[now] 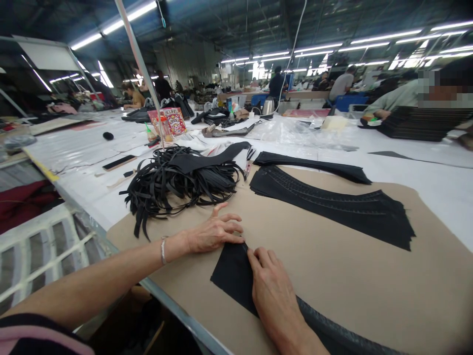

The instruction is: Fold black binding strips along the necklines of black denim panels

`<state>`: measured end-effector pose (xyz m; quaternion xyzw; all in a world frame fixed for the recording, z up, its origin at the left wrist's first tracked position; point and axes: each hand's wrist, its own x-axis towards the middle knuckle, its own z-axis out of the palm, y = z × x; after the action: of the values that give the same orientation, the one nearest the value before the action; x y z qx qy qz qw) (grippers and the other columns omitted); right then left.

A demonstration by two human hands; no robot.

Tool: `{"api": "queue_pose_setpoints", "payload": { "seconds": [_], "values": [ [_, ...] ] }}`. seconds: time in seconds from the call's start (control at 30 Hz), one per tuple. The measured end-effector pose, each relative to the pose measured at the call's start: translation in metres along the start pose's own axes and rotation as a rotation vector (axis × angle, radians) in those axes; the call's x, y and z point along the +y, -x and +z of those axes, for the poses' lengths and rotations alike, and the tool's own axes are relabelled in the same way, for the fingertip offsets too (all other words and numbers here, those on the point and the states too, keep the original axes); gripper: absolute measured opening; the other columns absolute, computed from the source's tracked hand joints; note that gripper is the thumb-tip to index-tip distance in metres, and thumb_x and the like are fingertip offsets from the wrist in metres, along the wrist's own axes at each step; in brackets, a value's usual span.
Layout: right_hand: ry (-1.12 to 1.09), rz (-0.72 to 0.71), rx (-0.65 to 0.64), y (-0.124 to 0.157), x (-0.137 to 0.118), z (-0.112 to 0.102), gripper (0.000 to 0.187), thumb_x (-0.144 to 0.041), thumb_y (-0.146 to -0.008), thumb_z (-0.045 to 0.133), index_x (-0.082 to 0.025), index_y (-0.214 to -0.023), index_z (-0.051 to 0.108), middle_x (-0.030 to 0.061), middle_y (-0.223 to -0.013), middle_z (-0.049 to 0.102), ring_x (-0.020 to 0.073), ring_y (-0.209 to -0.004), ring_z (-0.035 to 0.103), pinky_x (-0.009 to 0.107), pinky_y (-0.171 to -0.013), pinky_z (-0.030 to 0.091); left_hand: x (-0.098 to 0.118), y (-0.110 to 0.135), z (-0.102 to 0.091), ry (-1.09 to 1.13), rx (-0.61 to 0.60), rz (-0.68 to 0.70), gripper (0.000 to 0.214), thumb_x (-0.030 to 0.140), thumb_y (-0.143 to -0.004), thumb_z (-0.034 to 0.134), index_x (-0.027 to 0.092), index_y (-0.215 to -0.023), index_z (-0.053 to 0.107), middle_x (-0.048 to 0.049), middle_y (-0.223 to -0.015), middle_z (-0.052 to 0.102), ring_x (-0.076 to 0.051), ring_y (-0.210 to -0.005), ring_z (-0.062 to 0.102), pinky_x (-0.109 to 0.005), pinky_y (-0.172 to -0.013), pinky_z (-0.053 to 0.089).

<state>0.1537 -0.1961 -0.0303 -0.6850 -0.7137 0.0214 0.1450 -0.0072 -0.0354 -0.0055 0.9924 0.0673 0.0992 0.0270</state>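
Observation:
A black fabric panel [232,273] with a long curved edge lies on the brown board, running under my right hand toward the lower right. At its far end my left hand [212,233] has the thumb and forefinger closed on the edge, with the other fingers spread and raised. Just to the right, my right hand [273,288] presses along the same edge, fingers bent together and partly hiding the panel. A tangled pile of black strips [177,182] sits beyond my left hand. Stacked black curved panels [332,204] with stitched lines lie farther right.
The brown board [306,261] covers the near part of the white table [443,182]. Behind the stitched panels is a narrow black stack [314,165]. A red patterned packet [173,122] and clear plastic [299,130] lie farther back. A co-worker's sleeve [395,101] shows beside stacked dark pieces [424,123].

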Motion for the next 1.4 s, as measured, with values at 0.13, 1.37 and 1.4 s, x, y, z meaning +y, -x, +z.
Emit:
{"api": "queue_pose_setpoints", "payload": {
  "seconds": [0.13,1.37,1.4],
  "values": [
    [0.014,-0.012,0.019,0.0,0.001,0.001,0.045,0.003,-0.079,0.044,-0.015,-0.116,0.06,0.0079,-0.098,0.06,0.0203,-0.089,0.051,0.03,-0.082,0.043,-0.01,0.005,-0.001,-0.105,0.022,-0.017,0.032,0.011,-0.094,0.044,0.033,-0.108,0.064,-0.0012,-0.122,0.062,-0.021,-0.126,0.044,-0.056,-0.11,0.002],
    [-0.309,0.195,-0.28,0.008,0.036,-0.039,0.008,-0.016,-0.073,0.055,-0.02,-0.079,0.059,0.0036,-0.077,0.063,0.0188,-0.074,0.056,0.028,-0.063,0.032,0.087,-0.043,0.005,0.322,-0.093,-0.297,0.024,0.003,-0.076,0.055,0.02,-0.087,0.068,-0.0011,-0.091,0.063,-0.017,-0.094,0.055,-0.03,-0.087,0.038],
    [-0.319,0.199,-0.288,0.009,0.037,-0.04,0.01,-0.015,-0.073,0.055,-0.02,-0.08,0.059,0.0029,-0.075,0.064,0.0186,-0.072,0.057,0.028,-0.062,0.032,0.086,-0.043,0.006,0.325,-0.085,-0.288,0.025,0.002,-0.076,0.054,0.02,-0.087,0.069,-0.0014,-0.091,0.063,-0.017,-0.093,0.055,-0.029,-0.085,0.039]
  ]
}}
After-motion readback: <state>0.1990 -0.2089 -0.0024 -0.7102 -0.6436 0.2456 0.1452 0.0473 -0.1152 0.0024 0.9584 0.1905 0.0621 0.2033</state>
